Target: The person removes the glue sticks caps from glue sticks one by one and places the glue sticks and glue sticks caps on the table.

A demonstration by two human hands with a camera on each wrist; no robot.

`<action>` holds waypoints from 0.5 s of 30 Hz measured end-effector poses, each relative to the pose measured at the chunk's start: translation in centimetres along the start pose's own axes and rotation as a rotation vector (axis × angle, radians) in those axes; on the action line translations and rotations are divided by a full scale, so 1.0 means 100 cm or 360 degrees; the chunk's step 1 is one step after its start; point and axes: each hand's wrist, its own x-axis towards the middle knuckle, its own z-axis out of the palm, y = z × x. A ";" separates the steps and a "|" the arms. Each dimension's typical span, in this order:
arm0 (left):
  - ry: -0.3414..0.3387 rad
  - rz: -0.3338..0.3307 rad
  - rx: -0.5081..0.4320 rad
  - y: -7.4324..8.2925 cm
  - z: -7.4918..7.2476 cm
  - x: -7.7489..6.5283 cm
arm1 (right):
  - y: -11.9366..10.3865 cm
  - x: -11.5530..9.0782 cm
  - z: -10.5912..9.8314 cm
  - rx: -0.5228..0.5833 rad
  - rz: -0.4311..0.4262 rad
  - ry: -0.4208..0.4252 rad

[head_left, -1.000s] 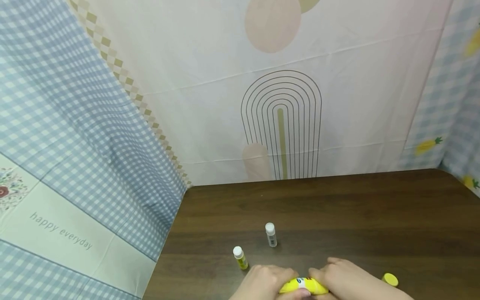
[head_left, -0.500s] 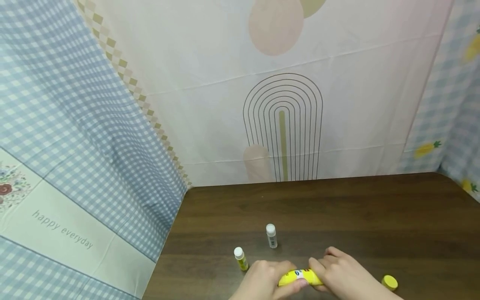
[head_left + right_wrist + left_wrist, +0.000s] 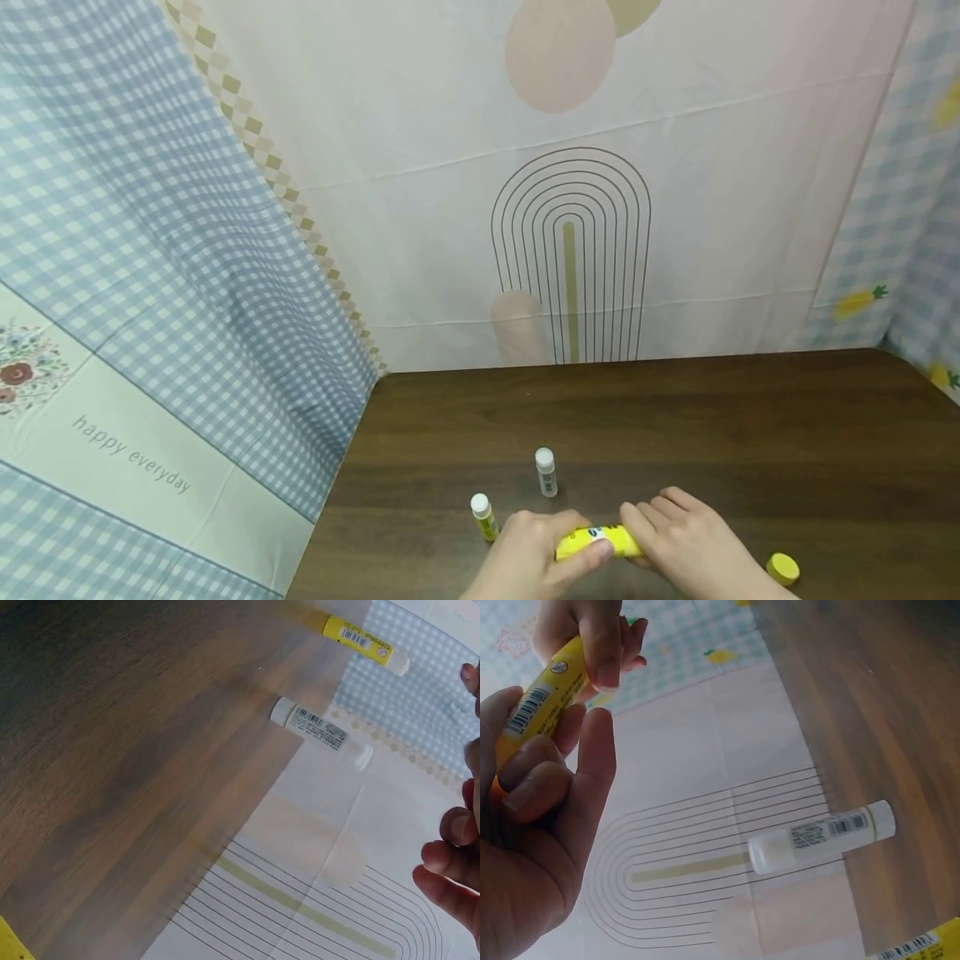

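Observation:
A yellow glue stick (image 3: 573, 544) is held sideways between both hands above the near part of the table. My left hand (image 3: 528, 552) grips its left end, thumb lying along the barrel. Around the right end curl the fingers of my right hand (image 3: 681, 537), which hide that end. In the left wrist view the barcode side of the glue stick (image 3: 536, 709) shows between the two hands. Only some fingertips of the right hand (image 3: 454, 851) appear at the edge of the right wrist view.
Upright on the brown table (image 3: 712, 442) stand a white glue stick (image 3: 547, 473) and a yellow one with a white cap (image 3: 485, 517), near the left hand. A round yellow cap (image 3: 783, 569) lies right of the right forearm. A printed cloth (image 3: 420, 250) hangs behind.
Both hands have risen a little in the head view with the yellow glue stick between them. More of the right hand's curled fingers shows now. The standing sticks stay put.

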 end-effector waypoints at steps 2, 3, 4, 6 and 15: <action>0.0047 0.0018 -0.0010 0.000 0.001 0.001 | 0.000 0.000 0.000 -0.0021 0.0022 0.0031; 0.0080 0.0042 0.0000 0.000 0.002 0.001 | 0.000 0.000 0.000 -0.0017 0.0039 0.0034; 0.0116 0.0080 0.0023 -0.001 0.003 0.001 | 0.000 0.001 -0.001 0.0014 0.0059 0.0010; 0.0171 0.0161 0.0057 -0.003 0.005 0.001 | 0.001 0.002 -0.004 0.0173 0.0112 -0.0113; 0.0204 0.0710 0.0351 -0.006 -0.001 -0.003 | 0.006 0.015 -0.036 0.1354 0.0528 -0.1038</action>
